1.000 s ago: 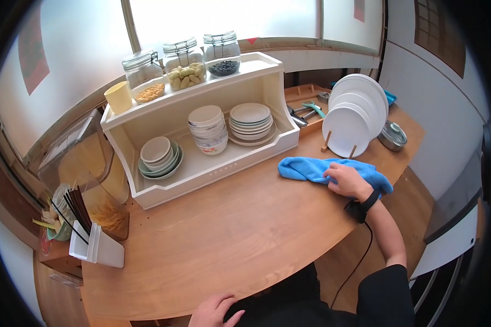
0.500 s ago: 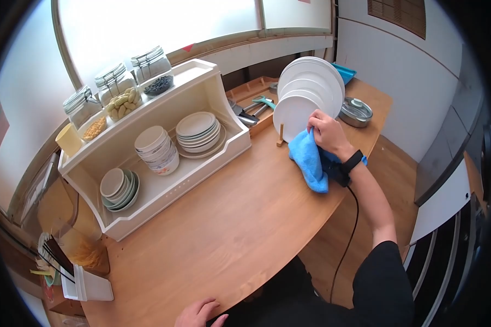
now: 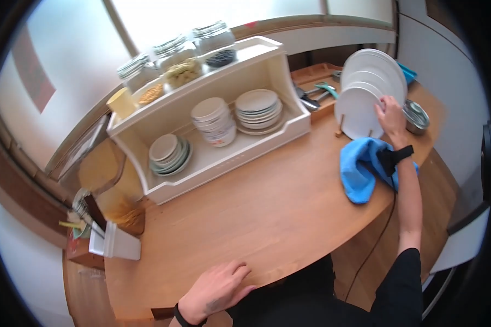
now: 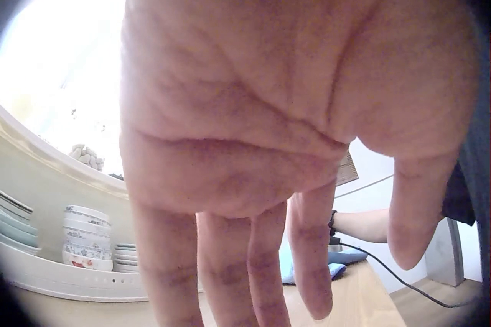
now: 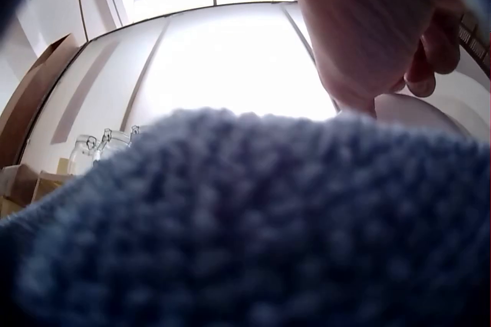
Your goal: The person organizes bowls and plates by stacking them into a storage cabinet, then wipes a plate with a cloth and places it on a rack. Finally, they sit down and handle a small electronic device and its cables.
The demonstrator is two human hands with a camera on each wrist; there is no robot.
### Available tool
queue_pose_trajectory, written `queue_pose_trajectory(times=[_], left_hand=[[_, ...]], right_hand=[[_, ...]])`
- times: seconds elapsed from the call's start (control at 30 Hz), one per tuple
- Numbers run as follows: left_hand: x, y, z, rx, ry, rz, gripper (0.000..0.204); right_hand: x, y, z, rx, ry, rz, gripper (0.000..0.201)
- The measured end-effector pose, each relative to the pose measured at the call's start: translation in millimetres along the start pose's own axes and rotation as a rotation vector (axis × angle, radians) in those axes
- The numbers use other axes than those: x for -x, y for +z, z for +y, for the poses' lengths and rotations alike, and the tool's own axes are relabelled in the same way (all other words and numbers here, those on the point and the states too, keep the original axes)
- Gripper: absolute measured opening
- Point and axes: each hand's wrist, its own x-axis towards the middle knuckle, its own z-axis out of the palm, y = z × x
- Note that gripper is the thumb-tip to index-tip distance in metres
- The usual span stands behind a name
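My right hand is at the right rim of the front white plate, its fingers bent; I cannot tell whether they pinch the rim. Below that wrist, a blue cloth lies bunched on the table, and the cloth's blurred pile fills the lower right wrist view. Larger white plates stand behind the front one, on edge in a wooden rack. Near the table's front edge, my left hand is empty; the left wrist view shows its palm with fingers extended.
A cream shelf holds stacked bowls and small plates, with glass jars on top. A lidded metal container stands right of the plates. At left is a white holder with dark sticks. A cable hangs from my right wrist.
My right hand gathered and lifted the blue cloth, then let it down and moved up to the front plate's rim. The left hand came further over the table. The head view swung right, then back.
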Motion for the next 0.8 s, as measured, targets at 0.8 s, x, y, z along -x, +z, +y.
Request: queue_pose_trajectory(times=[0.8], left_hand=[[-13.3, -15.8, -51.8, -0.209, -0.099, 0.801, 0.018]], right_hand=[[57.0, -88.0, -238.8, -0.556, -0.601, -0.323, 0.024]])
